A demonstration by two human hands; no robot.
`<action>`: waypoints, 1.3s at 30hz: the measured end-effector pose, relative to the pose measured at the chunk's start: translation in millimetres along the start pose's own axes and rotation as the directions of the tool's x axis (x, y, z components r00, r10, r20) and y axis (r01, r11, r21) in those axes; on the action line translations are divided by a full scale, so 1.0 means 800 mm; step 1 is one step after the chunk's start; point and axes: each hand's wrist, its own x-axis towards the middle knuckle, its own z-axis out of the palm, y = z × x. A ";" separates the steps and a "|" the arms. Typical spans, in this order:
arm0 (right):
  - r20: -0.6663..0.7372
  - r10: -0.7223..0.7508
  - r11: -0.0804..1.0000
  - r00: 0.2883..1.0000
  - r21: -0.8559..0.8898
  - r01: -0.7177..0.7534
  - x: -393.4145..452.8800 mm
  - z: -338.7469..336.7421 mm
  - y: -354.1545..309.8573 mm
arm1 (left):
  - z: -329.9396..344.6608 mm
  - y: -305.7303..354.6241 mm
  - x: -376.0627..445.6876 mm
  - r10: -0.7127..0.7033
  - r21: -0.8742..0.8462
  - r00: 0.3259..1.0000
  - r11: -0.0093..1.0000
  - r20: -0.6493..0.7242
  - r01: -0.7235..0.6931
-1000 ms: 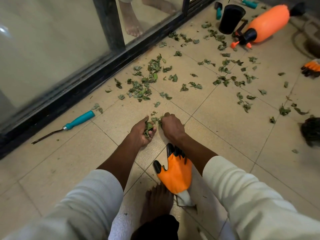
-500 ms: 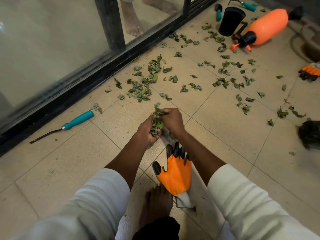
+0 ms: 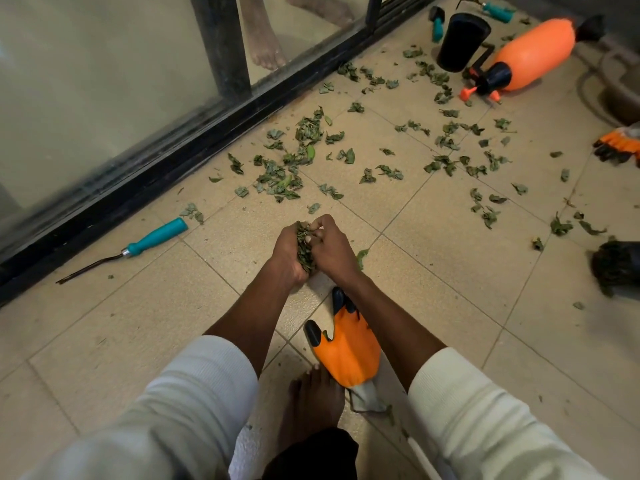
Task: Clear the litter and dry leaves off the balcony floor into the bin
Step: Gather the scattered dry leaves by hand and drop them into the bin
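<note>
Hands meet above the tiled balcony floor (image 3: 104, 323): the left hand (image 3: 289, 252) and right hand (image 3: 330, 245) close together around a wad of dry leaves (image 3: 304, 247). More scattered leaves (image 3: 284, 174) lie ahead beside the sliding-door track; an orange glove (image 3: 348, 348) rests below the wrists.

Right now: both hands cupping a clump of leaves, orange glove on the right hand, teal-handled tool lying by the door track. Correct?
Not quite. The head view shows both hands bare; the orange glove lies on the floor between the forearms. The left hand and right hand do cup the leaves, and the teal-handled tool lies by the door track.
</note>
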 end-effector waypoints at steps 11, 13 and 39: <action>0.123 0.167 0.986 0.978 -0.020 -0.166 0.013 -0.017 -0.001 | 0.000 -0.005 0.003 0.011 -0.001 0.996 1.000 -0.093 -0.011; 0.289 0.193 0.969 0.938 0.093 -0.228 0.016 -0.035 -0.003 | -0.006 -0.004 0.008 0.032 0.030 0.989 0.999 -0.144 -0.028; 0.211 -0.091 0.662 0.973 -0.717 0.217 -0.013 -0.005 0.060 | -0.033 0.011 0.019 0.001 0.032 0.993 0.999 -0.114 0.003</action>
